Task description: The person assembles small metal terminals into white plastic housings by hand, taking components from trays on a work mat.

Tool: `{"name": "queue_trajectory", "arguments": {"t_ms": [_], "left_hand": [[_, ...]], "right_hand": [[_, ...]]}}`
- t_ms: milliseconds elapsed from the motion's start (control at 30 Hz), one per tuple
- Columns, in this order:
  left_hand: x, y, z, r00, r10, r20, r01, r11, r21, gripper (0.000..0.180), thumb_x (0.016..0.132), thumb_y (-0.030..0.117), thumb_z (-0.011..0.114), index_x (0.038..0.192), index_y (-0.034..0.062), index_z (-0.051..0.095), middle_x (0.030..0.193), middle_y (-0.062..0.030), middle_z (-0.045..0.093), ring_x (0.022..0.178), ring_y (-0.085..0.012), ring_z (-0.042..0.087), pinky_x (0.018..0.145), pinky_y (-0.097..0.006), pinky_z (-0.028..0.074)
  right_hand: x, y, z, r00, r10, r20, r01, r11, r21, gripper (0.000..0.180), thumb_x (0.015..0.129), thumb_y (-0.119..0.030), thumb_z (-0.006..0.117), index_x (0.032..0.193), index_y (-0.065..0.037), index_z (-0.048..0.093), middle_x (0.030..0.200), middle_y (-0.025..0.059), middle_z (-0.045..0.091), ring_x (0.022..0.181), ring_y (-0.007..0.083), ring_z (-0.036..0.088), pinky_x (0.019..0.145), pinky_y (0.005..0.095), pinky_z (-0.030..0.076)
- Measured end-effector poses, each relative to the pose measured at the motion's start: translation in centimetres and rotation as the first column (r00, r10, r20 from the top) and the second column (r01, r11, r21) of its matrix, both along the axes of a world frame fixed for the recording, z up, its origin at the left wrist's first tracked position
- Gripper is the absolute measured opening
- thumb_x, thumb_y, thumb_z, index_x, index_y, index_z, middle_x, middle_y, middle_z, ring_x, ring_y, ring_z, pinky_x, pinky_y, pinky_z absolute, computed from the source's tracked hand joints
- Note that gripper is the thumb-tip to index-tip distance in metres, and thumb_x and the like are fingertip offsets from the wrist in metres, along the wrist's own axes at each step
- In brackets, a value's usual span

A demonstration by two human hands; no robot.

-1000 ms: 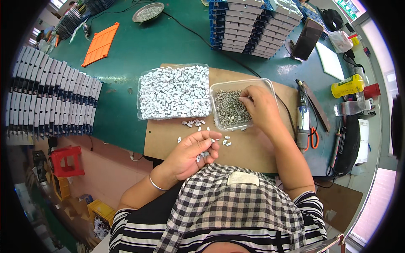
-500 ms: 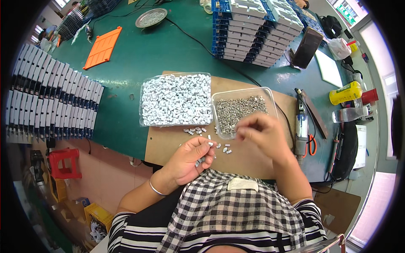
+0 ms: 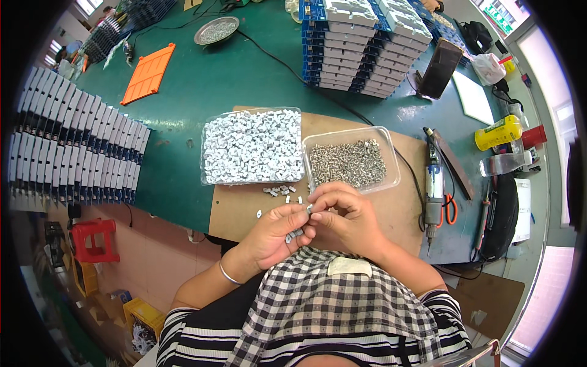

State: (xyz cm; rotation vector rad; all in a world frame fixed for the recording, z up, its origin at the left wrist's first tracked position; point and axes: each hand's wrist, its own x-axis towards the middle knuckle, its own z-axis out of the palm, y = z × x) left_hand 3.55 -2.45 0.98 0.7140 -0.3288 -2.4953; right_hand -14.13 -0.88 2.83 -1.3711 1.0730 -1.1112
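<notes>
Between thumb and forefinger of my left hand (image 3: 274, 235) is a small white plastic block (image 3: 309, 208). Several more grey-white blocks (image 3: 294, 235) lie under its curled fingers. My right hand (image 3: 348, 220) meets it fingertip to fingertip, pinched at that block; whatever is in this pinch is too small and covered to make out. Just beyond my hands stand a clear tray (image 3: 202, 165) heaped with white blocks and, to its right, a clear tub (image 3: 396, 165) of small metal screws. Loose white blocks (image 3: 280, 191) are scattered on the brown board (image 3: 235, 214).
An electric screwdriver (image 3: 434, 189) and orange-handled scissors (image 3: 451, 209) lie to the right. Stacked white-and-blue modules stand at left (image 3: 79, 134) and far centre (image 3: 348, 49). A phone (image 3: 441, 68) leans beside the far stack. A black cable (image 3: 275, 54) crosses the green table (image 3: 177, 122).
My right hand has come from the screw tub's near edge down and left to my left hand, and its fingertips now meet the held block. My left hand stays nearly in place.
</notes>
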Motion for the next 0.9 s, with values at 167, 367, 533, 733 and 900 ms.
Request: {"name": "queue_trajectory", "arguments": {"t_ms": [167,367,533,733,900], "left_hand": [[0.5,0.0,-0.3,0.996,-0.038,0.076,0.049,0.988,-0.145,0.01,0.087,0.011,0.054,0.089,0.002,0.059,0.069,-0.002,0.056,0.057,-0.0065,0.052,0.052,-0.017,0.043],[0.7,-0.2,0.2,0.96,-0.055,0.275,0.145,0.938,-0.316,0.01,0.083,0.01,0.06,0.084,0.0006,0.06,0.062,0.0006,0.053,0.052,-0.0035,0.046,0.047,-0.015,0.038],[0.8,0.1,0.8,0.911,-0.019,0.412,0.193,0.903,-0.384,0.01,0.082,0.011,0.062,0.084,0.0007,0.061,0.062,0.0003,0.053,0.051,-0.0035,0.046,0.046,-0.014,0.037],[0.7,0.5,0.8,0.949,-0.001,0.315,0.093,0.957,-0.276,0.008,0.083,0.01,0.06,0.079,0.0027,0.059,0.058,0.0014,0.051,0.049,-0.0034,0.044,0.044,-0.015,0.036],[2.0,-0.5,0.2,0.926,0.143,0.35,-0.029,0.95,-0.31,0.007,0.087,0.01,0.054,0.088,0.0028,0.053,0.067,-0.0012,0.052,0.053,-0.0052,0.046,0.048,-0.015,0.037]], "right_hand": [[-0.2,0.2,0.1,0.952,0.049,0.301,-0.149,0.936,0.319,0.012,0.076,-0.001,0.063,0.088,-0.002,0.06,0.094,0.0048,0.053,0.085,0.0121,0.053,0.075,0.0247,0.043],[-0.5,0.0,0.0,0.937,0.213,0.278,-0.274,0.939,0.206,0.01,0.078,-0.001,0.062,0.088,-0.001,0.059,0.094,0.0038,0.05,0.087,0.0103,0.05,0.078,0.0238,0.041],[-0.3,-0.2,0.2,0.897,0.208,0.389,-0.33,0.902,0.277,0.009,0.078,0.0,0.061,0.087,-0.001,0.058,0.093,0.0032,0.049,0.088,0.0102,0.05,0.08,0.0235,0.041],[0.1,-0.3,-0.2,0.903,0.213,0.374,-0.314,0.92,0.234,0.011,0.079,0.001,0.059,0.089,-0.001,0.058,0.093,0.0039,0.051,0.087,0.0112,0.051,0.079,0.0241,0.042],[-0.1,-1.4,1.2,0.981,0.134,-0.139,-0.136,0.991,-0.004,0.022,0.076,0.004,0.059,0.097,-0.002,0.059,0.093,0.0079,0.055,0.083,0.0154,0.055,0.073,0.0263,0.045]]}}
